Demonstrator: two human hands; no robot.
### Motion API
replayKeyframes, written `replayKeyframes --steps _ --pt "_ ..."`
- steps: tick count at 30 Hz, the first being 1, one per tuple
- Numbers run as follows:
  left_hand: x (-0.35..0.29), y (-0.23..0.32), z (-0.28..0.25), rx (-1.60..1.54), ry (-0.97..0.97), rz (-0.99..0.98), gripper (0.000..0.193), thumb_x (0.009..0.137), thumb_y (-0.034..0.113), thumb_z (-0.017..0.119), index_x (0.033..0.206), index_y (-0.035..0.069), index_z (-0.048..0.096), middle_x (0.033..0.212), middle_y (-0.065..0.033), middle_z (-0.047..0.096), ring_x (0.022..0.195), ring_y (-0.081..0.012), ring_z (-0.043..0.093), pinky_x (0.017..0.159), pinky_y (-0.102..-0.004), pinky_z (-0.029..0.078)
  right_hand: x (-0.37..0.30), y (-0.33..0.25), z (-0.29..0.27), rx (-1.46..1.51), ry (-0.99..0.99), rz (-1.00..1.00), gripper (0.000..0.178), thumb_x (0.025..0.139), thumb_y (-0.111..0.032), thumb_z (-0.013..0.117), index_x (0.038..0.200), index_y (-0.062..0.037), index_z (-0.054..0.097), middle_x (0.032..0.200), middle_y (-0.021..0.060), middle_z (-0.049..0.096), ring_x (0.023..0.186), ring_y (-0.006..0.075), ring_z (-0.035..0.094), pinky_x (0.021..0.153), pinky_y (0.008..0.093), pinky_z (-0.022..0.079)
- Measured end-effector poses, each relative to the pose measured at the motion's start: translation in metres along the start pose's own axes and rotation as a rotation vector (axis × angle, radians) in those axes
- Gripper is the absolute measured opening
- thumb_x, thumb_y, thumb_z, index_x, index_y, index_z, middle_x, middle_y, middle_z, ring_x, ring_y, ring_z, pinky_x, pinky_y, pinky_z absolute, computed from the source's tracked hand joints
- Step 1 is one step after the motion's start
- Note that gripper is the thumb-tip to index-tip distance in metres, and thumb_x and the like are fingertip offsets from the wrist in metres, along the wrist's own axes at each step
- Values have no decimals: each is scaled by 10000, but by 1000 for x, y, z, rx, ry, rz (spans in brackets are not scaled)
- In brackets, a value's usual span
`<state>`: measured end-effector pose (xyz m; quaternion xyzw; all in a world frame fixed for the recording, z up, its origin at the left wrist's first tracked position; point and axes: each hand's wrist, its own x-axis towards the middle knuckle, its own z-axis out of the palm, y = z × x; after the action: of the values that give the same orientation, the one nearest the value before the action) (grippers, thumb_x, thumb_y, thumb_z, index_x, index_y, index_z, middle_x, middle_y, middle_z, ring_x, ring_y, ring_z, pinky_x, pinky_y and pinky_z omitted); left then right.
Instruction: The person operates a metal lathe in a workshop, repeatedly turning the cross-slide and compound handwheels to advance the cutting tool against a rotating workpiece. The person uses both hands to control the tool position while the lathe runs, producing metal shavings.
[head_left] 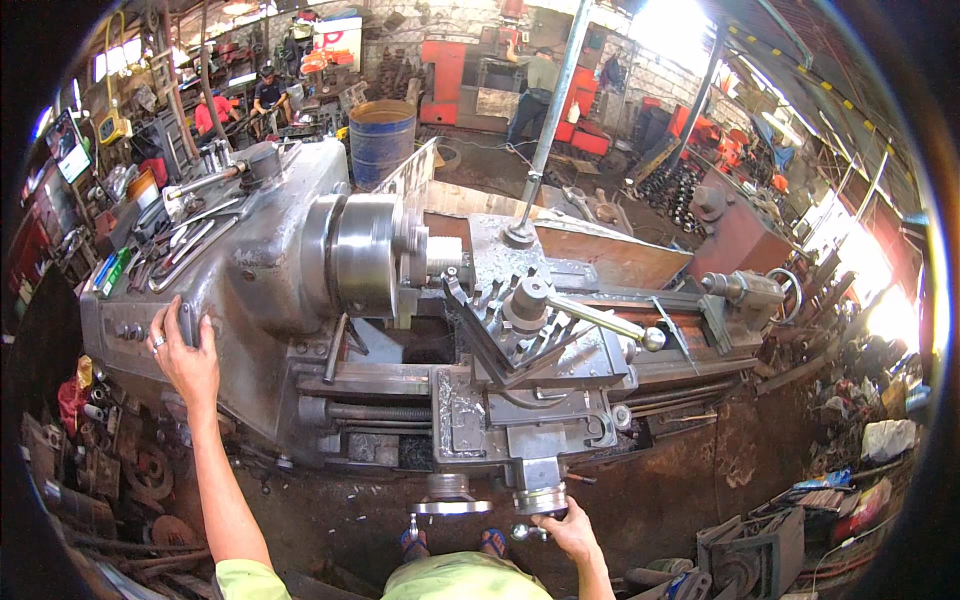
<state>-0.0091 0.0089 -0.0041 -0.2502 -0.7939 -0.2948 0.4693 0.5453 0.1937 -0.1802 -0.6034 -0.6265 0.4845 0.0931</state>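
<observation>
A large metal lathe fills the middle of the view. My left hand (186, 355) is at the front of its headstock (262, 270), thumb and fingers closed around a short dark lever (189, 322). Low in front of the carriage, my right hand (574, 532) grips the crank handle (528, 532) of the cross-slide handwheel (540, 500). A shiny chuck (365, 255) holds a pale cylindrical workpiece (444, 254). To its right stands the tool post (527, 305) with a long clamping lever (605, 320). Beside my right hand is the larger carriage handwheel (452, 508).
Wrenches and other hand tools (195, 240) lie on the headstock. The tailstock (745, 290) sits at the bed's right end. Behind stand a blue drum (383, 145) and a thin post (553, 110). Scrap metal parts (755, 550) crowd the lower right. Other people (270, 95) are in the background.
</observation>
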Motion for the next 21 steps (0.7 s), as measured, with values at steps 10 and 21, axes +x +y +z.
replayKeyframes --steps 10,21 --pt "0 -2 0 -9 -5 -8 487 816 156 737 1278 74 608 1248 -139 557 1138 -349 512 976 -480 417 1 -2 -2 -7 -7 2 631 704 -278 846 1212 9 606 1067 135 707 976 207 658 889 335 497" --pt "2 -4 0 -57 3 9 461 826 143 730 1267 73 613 1235 -135 568 1126 -347 513 973 -473 406 5 5 -3 2 -40 6 750 684 -359 845 1260 34 568 1135 188 692 1075 273 659 947 357 491"
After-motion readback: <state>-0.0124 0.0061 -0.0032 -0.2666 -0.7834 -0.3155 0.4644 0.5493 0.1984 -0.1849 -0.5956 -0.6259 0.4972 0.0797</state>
